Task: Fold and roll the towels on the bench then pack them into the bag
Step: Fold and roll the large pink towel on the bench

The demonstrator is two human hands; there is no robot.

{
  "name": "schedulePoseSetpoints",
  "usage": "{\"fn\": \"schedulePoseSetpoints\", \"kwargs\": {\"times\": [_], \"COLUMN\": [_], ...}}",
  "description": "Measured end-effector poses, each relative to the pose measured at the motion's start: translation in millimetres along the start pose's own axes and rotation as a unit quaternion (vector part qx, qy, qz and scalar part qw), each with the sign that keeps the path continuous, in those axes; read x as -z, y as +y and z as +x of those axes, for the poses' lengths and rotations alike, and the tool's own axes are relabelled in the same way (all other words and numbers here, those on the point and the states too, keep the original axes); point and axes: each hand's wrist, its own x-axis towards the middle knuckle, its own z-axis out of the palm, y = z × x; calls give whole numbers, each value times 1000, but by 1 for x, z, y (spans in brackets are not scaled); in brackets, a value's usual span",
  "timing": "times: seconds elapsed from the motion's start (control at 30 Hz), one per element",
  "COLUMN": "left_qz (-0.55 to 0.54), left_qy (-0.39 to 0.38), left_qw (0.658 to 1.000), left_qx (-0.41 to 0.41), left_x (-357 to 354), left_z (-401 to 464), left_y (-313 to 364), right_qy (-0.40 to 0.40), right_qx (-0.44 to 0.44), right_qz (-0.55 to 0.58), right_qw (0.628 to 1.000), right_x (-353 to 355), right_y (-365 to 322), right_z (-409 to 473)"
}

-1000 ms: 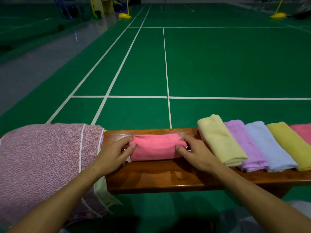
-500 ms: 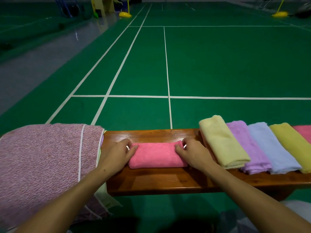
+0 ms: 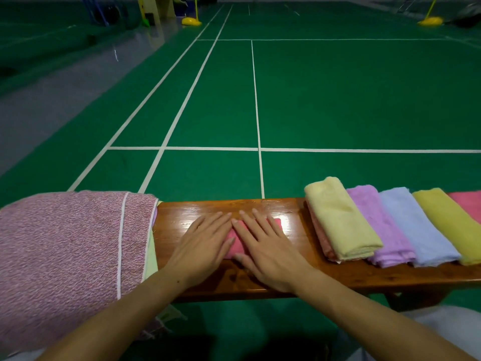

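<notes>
A small pink towel [image 3: 235, 243] lies folded on the wooden bench [image 3: 260, 285], mostly covered by my hands. My left hand [image 3: 201, 247] lies flat on its left part with straight fingers. My right hand [image 3: 265, 246] presses flat on its right part, fingers spread. To the right, folded towels lie side by side: pale yellow [image 3: 341, 220], purple [image 3: 377, 225], light blue [image 3: 413, 225], yellow [image 3: 450, 222] and pink [image 3: 468, 203] at the frame edge.
A large pink-and-white speckled cloth [image 3: 65, 256] drapes over the bench's left end, with a pale green edge [image 3: 150, 259] under it. Beyond the bench stretches a green court floor [image 3: 338, 100] with white lines. Yellow post bases [image 3: 191, 21] stand far off.
My hands left the ends of the pink towel and now lie flat on top of it, side by side. The towel looks flatter and is mostly hidden beneath them.
</notes>
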Motion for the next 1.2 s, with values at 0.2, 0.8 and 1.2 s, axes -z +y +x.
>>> {"fn": "schedulePoseSetpoints", "kwargs": {"times": [0.2,0.8,1.2], "left_qz": [27,-66,-348], "left_qy": [-45,-5,-25], "left_qw": [998,990,936], "left_qx": [17,126,42], "left_x": [-3,10,22], "left_z": [-2,6,13], "left_y": [-10,-46,-28], "right_qy": [-46,-16,-27], "right_qx": [-17,-68,-80], "right_qz": [-6,27,211], "right_qw": [999,997,974], "right_x": [4,31,8], "right_y": [14,17,4], "right_z": [-3,-8,3]}}
